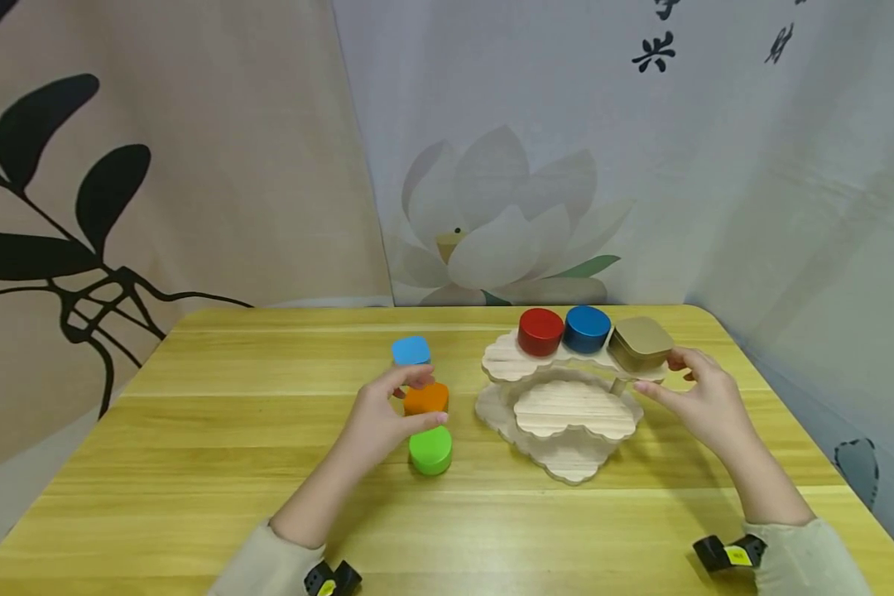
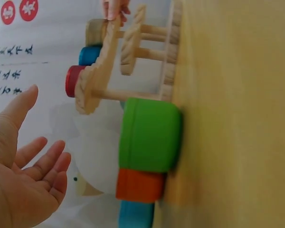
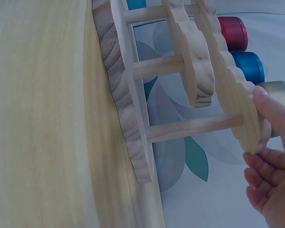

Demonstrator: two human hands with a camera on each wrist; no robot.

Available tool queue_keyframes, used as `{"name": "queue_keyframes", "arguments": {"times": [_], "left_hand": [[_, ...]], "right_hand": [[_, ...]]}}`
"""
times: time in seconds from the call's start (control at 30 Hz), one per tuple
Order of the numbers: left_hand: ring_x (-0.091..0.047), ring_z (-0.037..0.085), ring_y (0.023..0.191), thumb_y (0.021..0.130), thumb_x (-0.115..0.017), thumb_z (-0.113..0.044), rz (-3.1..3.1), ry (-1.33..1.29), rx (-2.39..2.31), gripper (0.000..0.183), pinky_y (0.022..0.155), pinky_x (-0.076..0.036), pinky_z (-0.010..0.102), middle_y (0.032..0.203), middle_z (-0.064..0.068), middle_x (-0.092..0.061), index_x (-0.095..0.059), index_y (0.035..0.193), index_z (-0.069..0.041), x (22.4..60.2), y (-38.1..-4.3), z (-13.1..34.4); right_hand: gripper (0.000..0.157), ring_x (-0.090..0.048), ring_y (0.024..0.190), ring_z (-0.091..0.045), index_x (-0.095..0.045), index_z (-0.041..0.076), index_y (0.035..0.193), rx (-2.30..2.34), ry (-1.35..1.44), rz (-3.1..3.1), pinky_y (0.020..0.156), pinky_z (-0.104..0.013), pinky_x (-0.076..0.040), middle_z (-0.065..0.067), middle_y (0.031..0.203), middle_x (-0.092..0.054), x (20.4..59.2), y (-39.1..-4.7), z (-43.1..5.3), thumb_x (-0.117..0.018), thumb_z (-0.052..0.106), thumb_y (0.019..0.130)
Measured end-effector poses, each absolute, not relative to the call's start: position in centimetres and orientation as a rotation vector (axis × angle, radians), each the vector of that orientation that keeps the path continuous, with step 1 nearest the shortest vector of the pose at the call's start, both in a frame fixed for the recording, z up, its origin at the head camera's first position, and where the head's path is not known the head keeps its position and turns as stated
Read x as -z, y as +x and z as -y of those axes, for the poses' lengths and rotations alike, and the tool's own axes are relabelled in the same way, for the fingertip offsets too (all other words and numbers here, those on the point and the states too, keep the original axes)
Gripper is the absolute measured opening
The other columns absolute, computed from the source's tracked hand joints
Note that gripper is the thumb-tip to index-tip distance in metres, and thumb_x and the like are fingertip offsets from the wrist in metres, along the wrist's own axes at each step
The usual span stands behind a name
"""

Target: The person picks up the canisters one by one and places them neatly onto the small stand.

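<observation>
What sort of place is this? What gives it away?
Likely a staged tabletop recording setup: a yellow wood-grain table against a pale fabric-like backdrop printed with a white lotus, plus a small black device with a yellow label at the right wrist.

Seemingly a curtained booth; printed cloths (image 1: 715, 182) surround a wooden table (image 1: 209, 430)

Of the 2 hands (image 1: 378, 411) (image 1: 708, 406), the left curves loosely (thumb (image 1: 420, 423) and fingers (image 1: 406, 377) apart) while the right pinches.
</observation>
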State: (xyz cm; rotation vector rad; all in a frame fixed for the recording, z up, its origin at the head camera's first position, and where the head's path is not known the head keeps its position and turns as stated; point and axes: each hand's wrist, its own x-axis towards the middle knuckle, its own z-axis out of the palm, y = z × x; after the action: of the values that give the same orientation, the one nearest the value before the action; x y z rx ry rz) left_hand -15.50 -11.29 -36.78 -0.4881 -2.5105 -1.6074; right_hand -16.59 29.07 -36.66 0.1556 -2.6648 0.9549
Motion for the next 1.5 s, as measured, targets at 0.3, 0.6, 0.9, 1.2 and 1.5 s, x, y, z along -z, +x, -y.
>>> {"name": "queue_keyframes", "arguments": {"times": [0.3,0.6,0.9,1.2,1.5], "left_hand": [[-0.057,0.019,0.1,0.07,-0.087,-0.018,2.563,-0.46,1.572,0.06,0.087,-0.044,0.049,0.107,0.001,-0.064,-0.062,0.123,-0.005,38.6,-14.5,12.4],[-0.06,0.018,0.094,0.07,-0.086,-0.017,2.61,-0.452,1.583,0.052,0.083,-0.045,0.041,0.102,0.0,-0.067,-0.065,0.116,-0.003,40.3,-13.9,13.1],[-0.059,0.02,0.095,0.069,-0.087,-0.023,2.667,-0.437,1.539,0.051,0.084,-0.046,0.042,0.101,-0.002,-0.065,-0.068,0.113,-0.005,41.5,-13.7,13.4],[-0.056,0.022,0.11,0.066,-0.089,-0.025,2.719,-0.384,1.547,0.058,0.092,-0.046,0.044,0.12,0.002,-0.062,-0.067,0.117,-0.012,42.6,-13.8,13.4],[-0.057,0.019,0.105,0.065,-0.089,-0.023,2.71,-0.398,1.523,0.056,0.089,-0.047,0.042,0.115,-0.001,-0.064,-0.067,0.115,-0.012,43.0,-13.8,13.3]], "right_hand": [[0.065,-0.046,0.103,-0.043,-0.05,-0.01,0.126,-0.952,0.159,2.658,0.081,-0.055,-0.038,-0.028,0.114,-0.051,36.7,-16.5,-29.1,-0.075,0.033,0.084],[0.066,-0.046,0.104,-0.044,-0.049,-0.011,0.126,-0.951,0.164,2.66,0.081,-0.055,-0.039,-0.028,0.114,-0.051,36.5,-16.6,-29.2,-0.075,0.034,0.084],[0.065,-0.046,0.103,-0.044,-0.05,-0.011,0.125,-0.952,0.166,2.657,0.082,-0.055,-0.039,-0.027,0.114,-0.051,36.4,-16.7,-29.1,-0.075,0.033,0.084],[0.064,-0.047,0.103,-0.043,-0.051,-0.01,0.125,-0.956,0.171,2.651,0.082,-0.055,-0.038,-0.026,0.113,-0.052,36.5,-16.8,-29.0,-0.075,0.034,0.084],[0.066,-0.046,0.103,-0.044,-0.049,-0.012,0.125,-0.954,0.168,2.659,0.082,-0.055,-0.038,-0.028,0.114,-0.051,36.6,-16.6,-29.0,-0.076,0.032,0.083]]}}
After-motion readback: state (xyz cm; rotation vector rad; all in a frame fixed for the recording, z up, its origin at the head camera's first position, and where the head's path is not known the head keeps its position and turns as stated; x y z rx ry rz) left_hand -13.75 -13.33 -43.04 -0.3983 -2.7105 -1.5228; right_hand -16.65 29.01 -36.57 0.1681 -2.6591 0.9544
